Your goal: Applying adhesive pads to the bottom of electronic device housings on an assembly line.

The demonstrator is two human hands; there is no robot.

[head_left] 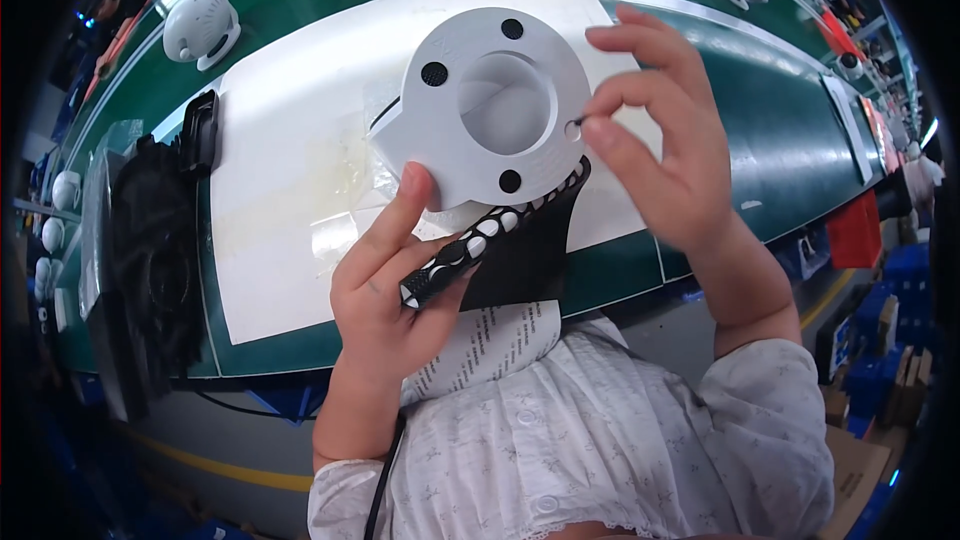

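Note:
A white ring-shaped device base (425, 135) lies tilted on the work board. Three black round pads (434, 73) sit on its face, and a pale round recess shows at its right side. My left hand (385, 285) grips a curled sheet of black round pads (480, 240) with punched-out holes, its thumb resting on the base's lower left rim. Beside the recess, my right hand (660, 125) has thumb and index finger pinched on a small dark piece, probably a pad, mostly hidden by the fingertips. Its other fingers are raised.
A white board (270, 220) covers part of the green bench (770, 120). White rounded devices (200, 28) stand along the far side. To the left lie a black bag-like bundle (155, 230) and a black frame-shaped part (200, 130). Printed backing paper (490, 345) hangs over the near edge; a red bin (855, 230) stands right.

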